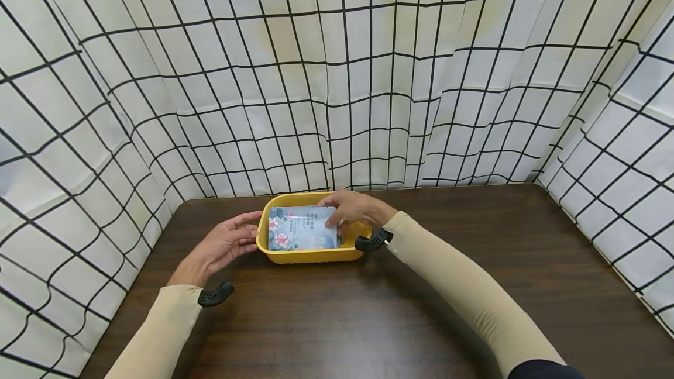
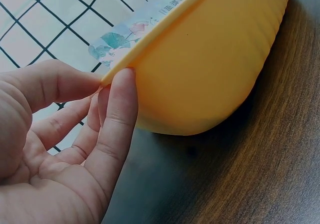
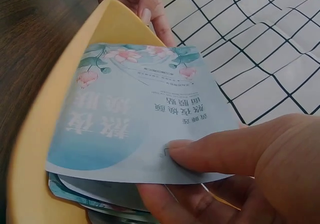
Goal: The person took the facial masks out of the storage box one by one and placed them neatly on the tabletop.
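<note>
A yellow plastic basin (image 1: 316,257) stands on the table, holding several flat face mask packets. My right hand (image 1: 354,206) reaches over its right side and grips the top face mask packet (image 1: 302,228), pale blue with pink flowers. In the right wrist view the thumb (image 3: 200,154) lies on the packet's printed face and the fingers are underneath. More packets (image 3: 100,194) show below it, partly hidden. At the basin's left end is my left hand (image 1: 226,244). Its fingertips (image 2: 122,78) pinch the rim in the left wrist view.
The dark wooden table (image 1: 316,320) extends in front of the basin and to its right. A white curtain with black grid lines (image 1: 347,104) hangs close behind the basin and along both sides. Black bands (image 1: 216,295) sit at both wrists.
</note>
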Tool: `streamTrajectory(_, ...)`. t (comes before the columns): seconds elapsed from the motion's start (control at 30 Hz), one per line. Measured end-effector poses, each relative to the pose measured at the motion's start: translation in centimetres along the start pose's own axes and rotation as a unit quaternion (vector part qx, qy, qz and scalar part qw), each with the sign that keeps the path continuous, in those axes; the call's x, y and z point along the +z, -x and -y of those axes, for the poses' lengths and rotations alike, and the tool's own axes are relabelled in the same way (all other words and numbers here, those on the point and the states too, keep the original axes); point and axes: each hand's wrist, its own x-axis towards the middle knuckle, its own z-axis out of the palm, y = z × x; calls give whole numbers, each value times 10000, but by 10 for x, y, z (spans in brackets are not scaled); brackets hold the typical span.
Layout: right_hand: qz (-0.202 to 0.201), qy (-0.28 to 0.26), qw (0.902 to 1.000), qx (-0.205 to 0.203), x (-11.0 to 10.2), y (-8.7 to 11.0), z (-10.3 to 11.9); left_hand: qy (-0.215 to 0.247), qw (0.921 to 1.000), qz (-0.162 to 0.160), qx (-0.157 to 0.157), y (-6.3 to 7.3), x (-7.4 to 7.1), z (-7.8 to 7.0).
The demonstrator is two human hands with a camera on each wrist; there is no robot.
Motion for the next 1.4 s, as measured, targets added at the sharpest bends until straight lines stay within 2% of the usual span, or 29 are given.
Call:
streamTrajectory(0.23, -79, -172, 9996, -199, -2, 1, 1, -15, 10000, 40, 52, 1, -1, 0)
streamTrajectory(0.83, -676, -863, 9926, -523, -16, 12, 11, -31, 10000, 37, 9, -2, -1, 1)
streamTrajectory(1.2, -693, -1017, 9896, -747, -29, 25, 10, -23, 10000, -1, -2, -2, -1, 1)
streamTrajectory(1.4, -841, -1154, 9865, -807, -37, 33, 8, -4, 10000, -36, -35, -2, -1, 2)
